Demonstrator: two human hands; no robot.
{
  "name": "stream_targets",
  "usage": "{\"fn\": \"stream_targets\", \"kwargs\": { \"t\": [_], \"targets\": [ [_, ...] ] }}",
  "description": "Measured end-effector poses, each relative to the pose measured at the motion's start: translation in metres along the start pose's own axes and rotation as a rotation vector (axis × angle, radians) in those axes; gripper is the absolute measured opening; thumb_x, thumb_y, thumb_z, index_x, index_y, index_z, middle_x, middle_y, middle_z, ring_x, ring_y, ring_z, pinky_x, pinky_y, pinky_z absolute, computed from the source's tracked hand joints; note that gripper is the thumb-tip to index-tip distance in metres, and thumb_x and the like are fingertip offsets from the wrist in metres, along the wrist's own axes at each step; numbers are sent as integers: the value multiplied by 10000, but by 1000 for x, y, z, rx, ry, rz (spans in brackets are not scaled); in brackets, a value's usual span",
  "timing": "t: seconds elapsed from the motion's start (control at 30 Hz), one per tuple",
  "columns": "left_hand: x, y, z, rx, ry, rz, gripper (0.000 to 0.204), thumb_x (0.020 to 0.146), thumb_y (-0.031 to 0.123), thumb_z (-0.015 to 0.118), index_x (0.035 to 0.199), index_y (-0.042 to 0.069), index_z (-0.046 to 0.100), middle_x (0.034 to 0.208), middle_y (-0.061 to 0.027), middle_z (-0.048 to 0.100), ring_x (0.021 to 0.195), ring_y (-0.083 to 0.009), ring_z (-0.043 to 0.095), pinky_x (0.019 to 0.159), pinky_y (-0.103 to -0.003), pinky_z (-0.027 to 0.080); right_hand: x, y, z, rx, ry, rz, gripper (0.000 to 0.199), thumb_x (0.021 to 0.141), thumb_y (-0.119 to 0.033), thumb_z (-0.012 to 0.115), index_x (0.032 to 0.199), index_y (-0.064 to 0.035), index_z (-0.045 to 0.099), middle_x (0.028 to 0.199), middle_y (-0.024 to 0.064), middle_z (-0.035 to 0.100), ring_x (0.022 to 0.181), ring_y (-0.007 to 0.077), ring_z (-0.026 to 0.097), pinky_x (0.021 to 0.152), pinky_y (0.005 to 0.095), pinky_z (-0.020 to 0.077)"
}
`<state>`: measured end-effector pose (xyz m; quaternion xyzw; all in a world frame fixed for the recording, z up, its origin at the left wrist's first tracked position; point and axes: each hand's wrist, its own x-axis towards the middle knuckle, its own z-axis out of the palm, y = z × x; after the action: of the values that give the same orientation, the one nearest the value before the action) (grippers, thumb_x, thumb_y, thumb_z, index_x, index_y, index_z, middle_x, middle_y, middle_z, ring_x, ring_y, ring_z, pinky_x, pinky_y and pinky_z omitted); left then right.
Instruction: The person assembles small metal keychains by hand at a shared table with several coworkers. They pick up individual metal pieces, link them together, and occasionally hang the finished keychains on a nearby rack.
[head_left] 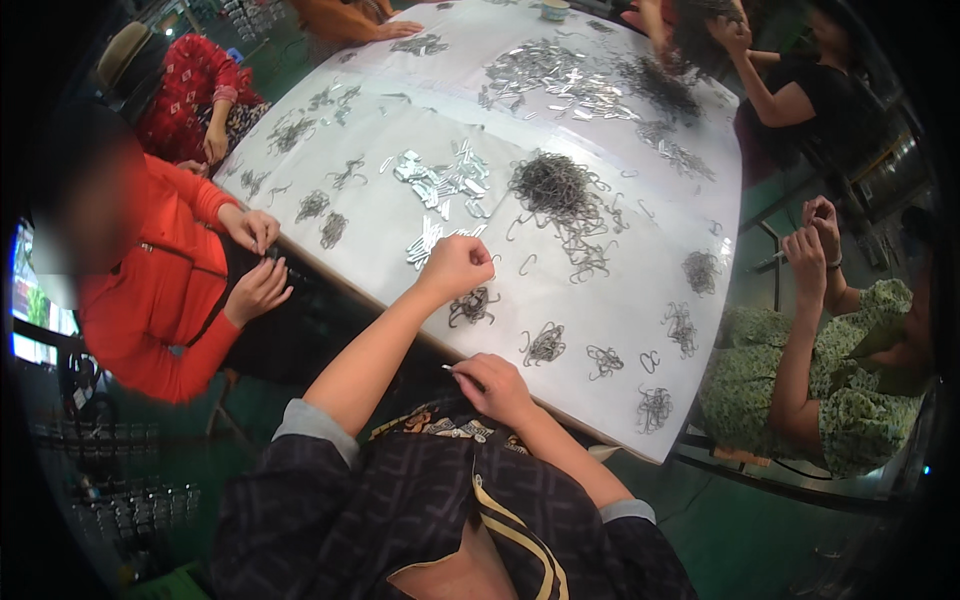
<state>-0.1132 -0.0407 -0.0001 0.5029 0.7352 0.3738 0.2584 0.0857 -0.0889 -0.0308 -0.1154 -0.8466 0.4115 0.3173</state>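
Observation:
My left hand [457,270] is closed, thumb against the fingers, above the near edge of the table [620,400]. What it holds, if anything, is hidden. Just below it lies a small bunch of dark wire hooks [472,306]. At the table's edge my right hand [492,387] pinches a small silvery piece [448,368], its tip jutting out leftward. Flat shiny metal strips [440,182] are scattered beyond my left hand. To their right rises a large tangled heap of wire hooks [552,183].
Several small hook bunches [545,344] are spread over the near right of the table. Farther back lies a wide scatter of metal strips [560,80]. A co-worker in red [170,290] sits at left, one in green [830,370] at right; others work along the far sides.

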Motion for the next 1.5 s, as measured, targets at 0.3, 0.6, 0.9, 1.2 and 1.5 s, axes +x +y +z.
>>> {"fn": "stream_targets", "kwargs": {
  "t": [0.3,0.6,0.9,1.2,1.5],
  "targets": [
    [-140,1,-44,-605,-148,-208,78,840,54,673,857,5,614,756,29,605,679,-33,546,607,-200,435,5,-13,3,157,105,245,90,787,11,693,871,-14,667,776,95,658,672,186,643,609,274,491],
    [-167,4,-36,-426,76,-180,74,861,72,649,862,7,612,764,30,621,676,-24,538,600,-205,435,13,-27,12,82,59,226,58,796,13,686,843,-12,663,749,102,646,638,180,633,583,270,486],
    [-175,13,-39,-430,86,70,69,885,53,563,921,4,529,877,-78,665,715,-138,599,646,-269,478,35,-4,-6,-52,112,130,127,768,-42,678,893,-20,672,754,125,632,658,279,605,606,351,482],
    [-178,11,-38,-386,82,121,53,884,21,558,918,8,520,909,-85,668,759,-133,610,684,-265,488,140,88,-17,-703,44,21,275,798,-48,660,1073,-31,658,995,136,605,956,326,570,838,400,462],
    [-181,9,-36,-367,99,100,45,883,13,557,911,3,524,919,-98,674,761,-127,617,688,-263,500,162,88,-31,-368,-189,448,130,785,-81,718,889,-10,684,837,101,630,738,226,610,645,344,487]
  ]
}}
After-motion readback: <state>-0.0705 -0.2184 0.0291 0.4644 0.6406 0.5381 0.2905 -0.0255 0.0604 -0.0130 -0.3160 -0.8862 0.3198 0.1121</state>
